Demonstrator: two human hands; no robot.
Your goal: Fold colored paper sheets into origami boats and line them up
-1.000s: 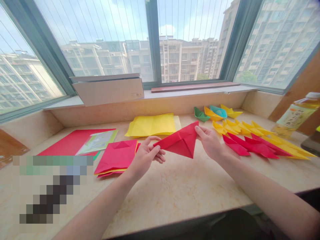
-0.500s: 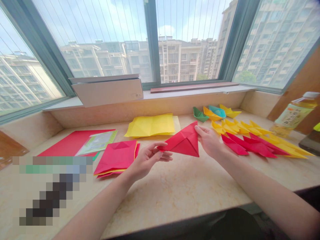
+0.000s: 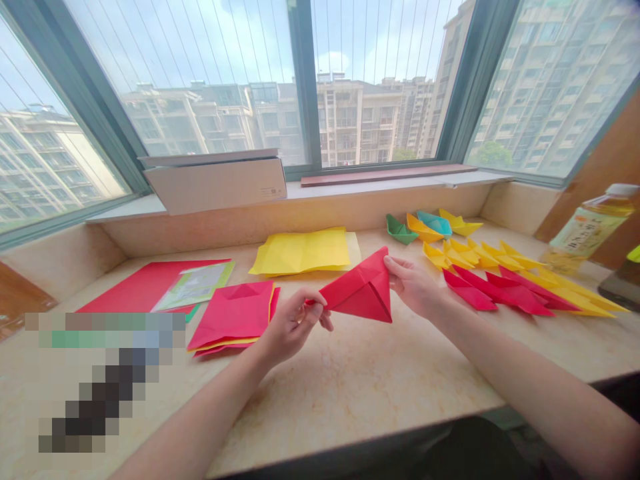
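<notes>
Red folded paper (image 3: 361, 290), roughly triangular with visible creases, is held clear of the desk (image 3: 350, 393), in front of the person and between both hands. Left hand (image 3: 293, 327): thumb and fingers pinched closed on its left corner, remaining fingers loosely curled. Right hand (image 3: 414, 283): thumb laid on the face near the upper right corner, fingers closed around behind, their tips hidden.

Just left of the left hand lies a stack of red and yellow paper (image 3: 233, 310), edges uneven. Right of the right hand stand red paper boats (image 3: 517, 292), bordered by yellow paper boats (image 3: 460, 252). Far left, a clear packet (image 3: 195, 285) rests on a red sheet (image 3: 125, 287).

Farther back: yellow sheets (image 3: 303, 250), creased; a labelled bottle (image 3: 590, 227) at right; a green boat (image 3: 400, 230) heading a mixed-colour row. On the sill (image 3: 350, 189) sits a white box (image 3: 217, 185); apartment buildings (image 3: 350, 120) stand outside.
</notes>
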